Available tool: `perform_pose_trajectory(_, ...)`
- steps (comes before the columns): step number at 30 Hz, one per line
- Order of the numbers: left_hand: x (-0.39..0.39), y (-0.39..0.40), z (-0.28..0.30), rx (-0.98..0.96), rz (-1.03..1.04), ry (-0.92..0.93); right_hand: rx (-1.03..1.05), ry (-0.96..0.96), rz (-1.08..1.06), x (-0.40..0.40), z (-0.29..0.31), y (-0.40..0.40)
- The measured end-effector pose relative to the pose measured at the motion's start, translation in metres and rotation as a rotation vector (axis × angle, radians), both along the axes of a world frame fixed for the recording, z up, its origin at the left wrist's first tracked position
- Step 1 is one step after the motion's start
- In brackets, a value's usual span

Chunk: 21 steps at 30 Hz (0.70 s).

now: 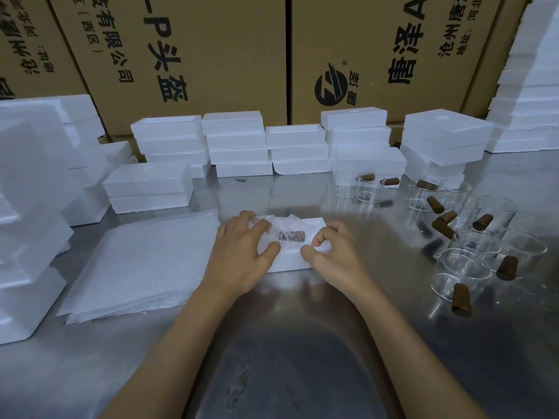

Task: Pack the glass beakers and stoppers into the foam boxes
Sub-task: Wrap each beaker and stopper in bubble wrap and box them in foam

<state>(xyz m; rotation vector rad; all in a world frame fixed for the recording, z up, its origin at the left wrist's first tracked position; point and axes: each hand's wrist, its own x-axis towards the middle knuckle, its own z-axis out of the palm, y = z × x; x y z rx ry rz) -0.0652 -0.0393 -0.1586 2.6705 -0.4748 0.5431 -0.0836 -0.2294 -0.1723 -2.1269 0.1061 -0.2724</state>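
Note:
An open white foam box lies on the steel table in front of me. Inside it sits a bundle in clear bubble wrap with a brown stopper showing through. My left hand grips the left end of the bundle, fingers curled over it. My right hand pinches the wrap at the right end of the box. To the right, several empty glass beakers stand mixed with several loose brown stoppers.
A stack of foam wrap sheets lies left of the box. Piles of closed foam boxes line the back and left side of the steel table. Large cardboard cartons stand behind them.

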Motion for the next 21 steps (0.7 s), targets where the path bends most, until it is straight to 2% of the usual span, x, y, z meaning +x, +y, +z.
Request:
perform_pose_trajectory(5,-0.001,-0.006,-0.002,0.038,0.062,-0.032,0.076,-0.025,0.001,0.001,0.000,-0.001)
perform_pose_trajectory(9,-0.004,-0.009,-0.003,-0.081,0.043,-0.031,0.338,-0.064,-0.015,0.002,0.008,-0.004)
perform_pose_trajectory(12,-0.003,-0.012,-0.007,-0.116,0.007,-0.047,0.461,-0.075,-0.045,0.003,0.013,-0.011)
perform_pose_trajectory(21,0.014,-0.040,-0.010,-0.182,-0.078,-0.052,0.581,-0.141,-0.229,0.019,0.008,-0.025)
